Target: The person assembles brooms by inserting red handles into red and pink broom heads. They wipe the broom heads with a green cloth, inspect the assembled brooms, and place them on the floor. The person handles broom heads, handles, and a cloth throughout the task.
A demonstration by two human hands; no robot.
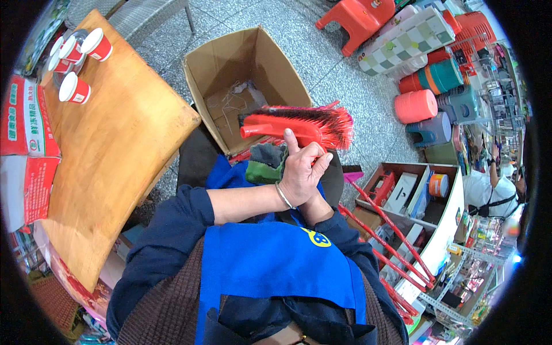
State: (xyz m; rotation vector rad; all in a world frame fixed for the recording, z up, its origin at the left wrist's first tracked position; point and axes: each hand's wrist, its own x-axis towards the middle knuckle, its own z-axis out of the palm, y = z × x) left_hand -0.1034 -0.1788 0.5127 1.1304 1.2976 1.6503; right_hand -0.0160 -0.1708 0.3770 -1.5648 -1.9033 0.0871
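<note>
A red plastic broom head (299,129) with dark and red bristles lies tilted in front of me, its round handle socket pointing left. My left hand (298,171), with a bracelet at the wrist, is closed on its lower side, thumb raised against the red plastic. Crossed close behind it, my right hand (322,165) is largely hidden; the part that shows is closed at the broom head's underside. Just left of my hands is a dark green, grey-lined soft-looking item (265,165), its kind unclear. More red bristles show under the broom head.
An open cardboard box (221,63) with white string inside stands ahead. A wooden table (118,109) at the left carries paper cups (75,88). To the right are red poles (397,257), a compartment drawer (428,172), stools (417,106) and a person (489,187).
</note>
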